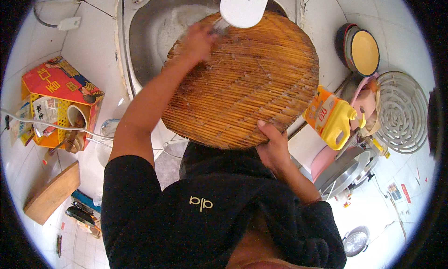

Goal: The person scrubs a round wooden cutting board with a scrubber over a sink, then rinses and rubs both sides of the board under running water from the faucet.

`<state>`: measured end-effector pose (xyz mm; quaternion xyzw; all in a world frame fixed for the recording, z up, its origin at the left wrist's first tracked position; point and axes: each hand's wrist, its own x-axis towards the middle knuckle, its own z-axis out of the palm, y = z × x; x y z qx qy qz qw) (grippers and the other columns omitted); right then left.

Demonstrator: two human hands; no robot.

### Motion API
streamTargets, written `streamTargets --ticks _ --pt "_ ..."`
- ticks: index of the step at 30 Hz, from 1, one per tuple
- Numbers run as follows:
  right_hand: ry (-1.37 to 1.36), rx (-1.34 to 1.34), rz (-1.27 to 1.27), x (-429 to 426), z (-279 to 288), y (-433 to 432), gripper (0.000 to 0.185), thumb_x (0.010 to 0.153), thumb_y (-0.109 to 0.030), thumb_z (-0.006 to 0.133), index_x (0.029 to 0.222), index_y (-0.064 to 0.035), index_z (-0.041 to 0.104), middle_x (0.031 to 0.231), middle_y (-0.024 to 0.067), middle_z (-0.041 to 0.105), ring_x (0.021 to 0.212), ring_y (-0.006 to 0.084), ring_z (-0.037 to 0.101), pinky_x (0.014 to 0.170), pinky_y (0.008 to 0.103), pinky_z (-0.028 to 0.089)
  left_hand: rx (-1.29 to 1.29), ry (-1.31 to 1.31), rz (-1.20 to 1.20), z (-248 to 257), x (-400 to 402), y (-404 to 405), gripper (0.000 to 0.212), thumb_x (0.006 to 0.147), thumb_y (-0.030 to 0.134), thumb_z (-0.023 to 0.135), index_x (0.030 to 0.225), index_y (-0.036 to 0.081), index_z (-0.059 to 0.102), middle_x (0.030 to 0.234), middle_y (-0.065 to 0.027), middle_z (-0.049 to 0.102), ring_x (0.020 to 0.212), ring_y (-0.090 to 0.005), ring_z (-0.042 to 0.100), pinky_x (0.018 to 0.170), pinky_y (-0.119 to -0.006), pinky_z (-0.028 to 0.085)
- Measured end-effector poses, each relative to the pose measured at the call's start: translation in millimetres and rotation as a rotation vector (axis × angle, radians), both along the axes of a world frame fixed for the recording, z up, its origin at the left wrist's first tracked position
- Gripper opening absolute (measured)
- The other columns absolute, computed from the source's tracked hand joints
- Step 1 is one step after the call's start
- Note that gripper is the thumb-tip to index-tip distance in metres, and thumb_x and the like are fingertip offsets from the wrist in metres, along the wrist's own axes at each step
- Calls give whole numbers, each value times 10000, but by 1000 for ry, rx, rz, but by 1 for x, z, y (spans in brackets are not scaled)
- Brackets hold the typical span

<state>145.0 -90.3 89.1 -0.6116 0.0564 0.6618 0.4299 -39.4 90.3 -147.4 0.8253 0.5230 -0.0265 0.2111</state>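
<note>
A thick, round wooden board (pixel 241 83) with a wet, ridged brown surface is tilted over the near part of the sink. My right hand (pixel 274 143) grips its near right rim, thumb on top and the other fingers hidden underneath. Over the board's far left part is my left hand (pixel 199 41), blurred by motion. Whether its fingers hold anything is unclear. Water runs beside those fingers from below a white tap (pixel 245 6), whose body hides part of the board's far edge.
Around the board lies a stainless steel sink (pixel 148 31). A yellow jug (pixel 334 118), stacked bowls (pixel 364 52) and a ringed metal rack (pixel 399 108) are on the right. Leftward are a red carton (pixel 59 80), a white cable (pixel 63 125) and a wooden plank (pixel 52 193).
</note>
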Motion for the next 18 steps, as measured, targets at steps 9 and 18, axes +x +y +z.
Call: streamTargets --ticks 9,18 --pt "122 347 -182 79 -5 30 515 974 -366 434 1360 -25 434 1304 122 558 1193 269 536 1042 416 395 -107 -16 537 -59 -58 23 380 938 368 566 1255 162 612 1254 -197 514 1162 -380 491 932 -483 477" --pt "-123 32 69 123 -40 117 391 849 -179 614 1199 -13 560 1131 114 648 1027 282 622 914 400 505 -204 -587 165 93 102 -2 535 909 509 548 1302 147 578 1287 -148 529 1149 -328 537 967 -442 448"
